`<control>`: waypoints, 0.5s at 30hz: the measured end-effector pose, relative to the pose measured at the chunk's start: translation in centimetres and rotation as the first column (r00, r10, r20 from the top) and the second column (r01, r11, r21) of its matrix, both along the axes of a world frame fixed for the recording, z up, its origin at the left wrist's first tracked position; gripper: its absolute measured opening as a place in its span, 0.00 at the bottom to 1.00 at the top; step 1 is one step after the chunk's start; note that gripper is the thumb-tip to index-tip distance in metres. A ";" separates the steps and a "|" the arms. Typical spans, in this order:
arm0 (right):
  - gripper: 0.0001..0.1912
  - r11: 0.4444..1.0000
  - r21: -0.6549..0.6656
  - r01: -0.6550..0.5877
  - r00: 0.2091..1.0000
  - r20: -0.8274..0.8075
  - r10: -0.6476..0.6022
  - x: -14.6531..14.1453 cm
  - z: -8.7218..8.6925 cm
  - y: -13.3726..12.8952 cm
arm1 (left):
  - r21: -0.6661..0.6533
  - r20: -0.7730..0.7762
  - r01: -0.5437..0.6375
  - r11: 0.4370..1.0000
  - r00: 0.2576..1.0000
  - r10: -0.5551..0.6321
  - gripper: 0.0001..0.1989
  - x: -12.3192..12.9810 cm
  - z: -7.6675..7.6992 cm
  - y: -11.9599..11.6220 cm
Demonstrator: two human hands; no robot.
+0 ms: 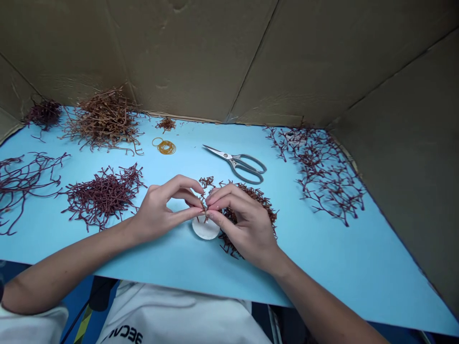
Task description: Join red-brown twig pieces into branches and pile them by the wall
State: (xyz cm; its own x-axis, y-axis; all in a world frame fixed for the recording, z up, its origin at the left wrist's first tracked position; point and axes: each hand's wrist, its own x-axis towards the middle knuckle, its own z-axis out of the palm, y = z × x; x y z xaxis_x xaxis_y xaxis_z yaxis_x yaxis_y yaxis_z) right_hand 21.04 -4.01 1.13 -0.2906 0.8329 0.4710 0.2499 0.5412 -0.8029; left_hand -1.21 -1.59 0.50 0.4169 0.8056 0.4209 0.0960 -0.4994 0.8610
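Over a small white round dish near the front of the blue-topped table, your two hands meet at a small brown twig sprig. Your left hand pinches it between thumb and fingertips, with a rounded gap behind the pinch. Your right hand is nearly closed at the tips too, its thumb and fingers drawn together on the same sprig, though the fingertips hide exactly where each one grips.

That is a tiny hold on something thin, and the twigs look brittle (dry-looking, at least from above). Squeezing or twisting too hard could snap a branch; too light a pinch could let the sprig slip, onto the dish or past its rim. Your right hand sits over the pile of short brown twigs, so a low wrist could drag pieces out of it, and a dropped sprig would be hard to pick out there.

Beyond your fingers lie the scissors, blades slightly parted or closed, I can't quite tell; a careless forward reach could catch their tip. The yellow rubber bands lie loosely heaped and could scatter if a sleeve or finger snags them.
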 end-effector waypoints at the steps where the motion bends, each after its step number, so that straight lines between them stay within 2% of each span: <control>1: 0.07 1.000 0.001 0.003 1.000 0.002 -0.003 0.0 0.0 0.0 | 0.012 -0.009 -0.002 1.000 1.000 0.003 0.17 0.0 0.0 0.0; 4: 0.07 0.999 0.035 0.018 1.000 0.009 -0.018 0.0 0.0 0.1 | 0.034 0.005 -0.005 0.999 1.000 0.005 0.17 0.1 -0.1 0.0; 10: 0.07 0.984 0.149 0.098 0.993 0.055 -0.107 0.0 0.5 0.0 | 0.035 0.047 -0.037 0.999 0.998 0.035 0.24 0.1 0.2 0.4; 15: 0.09 0.946 0.294 0.139 0.980 0.096 -0.174 -0.1 0.4 0.0 | -0.125 0.071 -0.025 0.992 0.997 0.034 0.15 0.3 0.7 0.3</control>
State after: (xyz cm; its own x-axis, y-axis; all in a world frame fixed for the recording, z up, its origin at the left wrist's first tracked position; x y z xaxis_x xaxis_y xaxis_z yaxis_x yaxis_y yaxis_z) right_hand 20.91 -3.99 1.50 -0.2362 0.7084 0.6652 0.4340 0.6894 -0.5800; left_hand -0.94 -1.26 1.18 0.3640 0.8650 0.3454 0.0438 -0.3863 0.9213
